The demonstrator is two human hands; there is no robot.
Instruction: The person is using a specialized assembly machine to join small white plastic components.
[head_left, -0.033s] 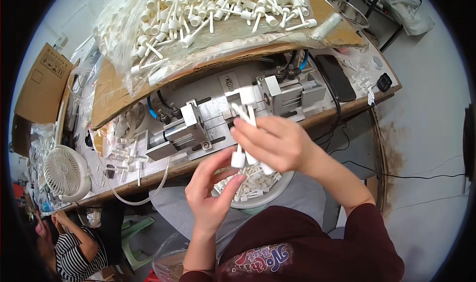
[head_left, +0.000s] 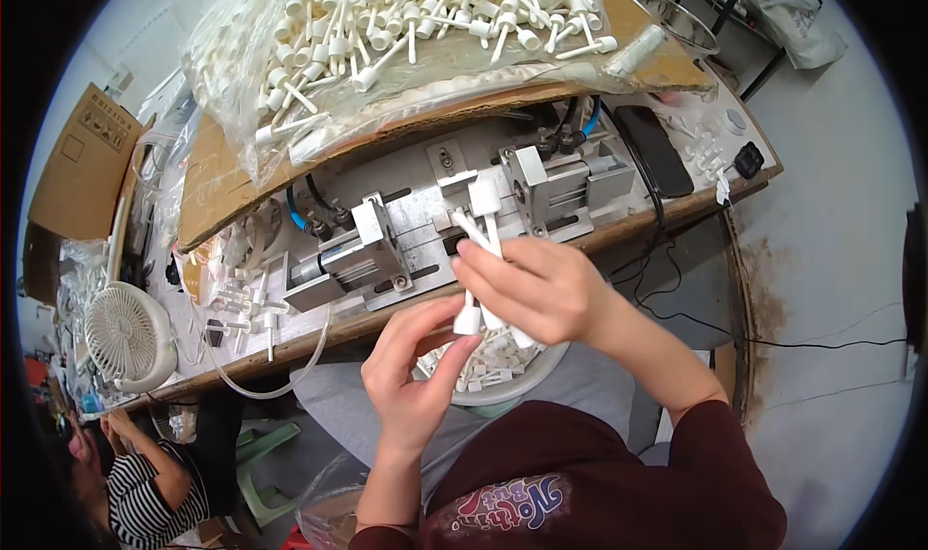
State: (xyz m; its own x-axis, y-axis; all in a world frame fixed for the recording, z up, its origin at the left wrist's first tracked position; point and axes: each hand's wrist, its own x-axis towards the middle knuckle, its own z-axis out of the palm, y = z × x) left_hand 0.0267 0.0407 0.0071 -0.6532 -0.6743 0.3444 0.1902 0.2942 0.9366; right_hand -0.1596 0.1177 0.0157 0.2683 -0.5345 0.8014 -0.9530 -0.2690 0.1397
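My right hand [head_left: 536,289] is closed round several white plastic caps with long stems. One white stemmed cap [head_left: 485,198] sticks up beyond its fingers, and other cap ends hang below them. My left hand [head_left: 411,366] has thumb and fingers round the lower white cap [head_left: 467,320], whose stem runs up into the right hand's grip. Beneath both hands, a round tub [head_left: 556,357] on my lap holds many small white parts. Just past my fingers lies a metal fixture [head_left: 420,246] with a cylinder block on each side.
A big heap of white stemmed caps [head_left: 387,28] in clear plastic lies on cardboard [head_left: 217,178] above the fixture. A black phone [head_left: 654,151] rests at right, a white fan [head_left: 130,337] at left. Clear tubing [head_left: 290,390] loops off the table edge. A person in stripes [head_left: 155,492] sits lower left.
My left thumb and fingers have closed in on the lower cap, which sits slightly lower. The right hand has shifted down a little with its stemmed caps.
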